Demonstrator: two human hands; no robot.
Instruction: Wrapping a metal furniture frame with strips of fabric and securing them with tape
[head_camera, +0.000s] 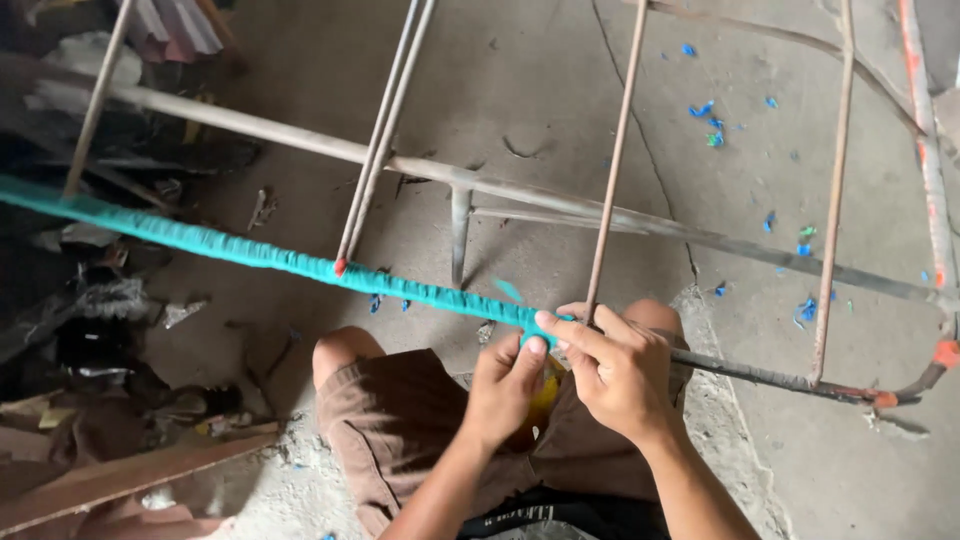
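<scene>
Both hands are being kept closed at the one spot where the teal wrapping ends, so each grip is working on the same short stretch of rod. From the left, the teal wrapping (250, 252) is being seen running tightly along a long rod, which is being held across the person's lap and slanting down toward the right; the covered part is finished-looking and even, and its far left end is being cut off by the frame edge. At the wrapping's right end the left hand (505, 388) is being curled under the rod with the thumb pressed up against the teal edge, apparently to pin the last turn in place. Something yellow (544, 396) is being glimpsed below that hand, mostly hidden between the hands and the brown shorts (400, 420); what it is cannot be told. Just beside it, the right hand (615, 370) is being laid over the rod, fingers pinching at the same edge, though any loose strand between the fingers is being hidden. Past the hands the bare rod (760, 377) is being left dark and unwrapped, meeting thin upright bars of a rusty metal frame (830, 200). Blue scraps (805, 308) are being seen scattered on the concrete floor (540, 80).
</scene>
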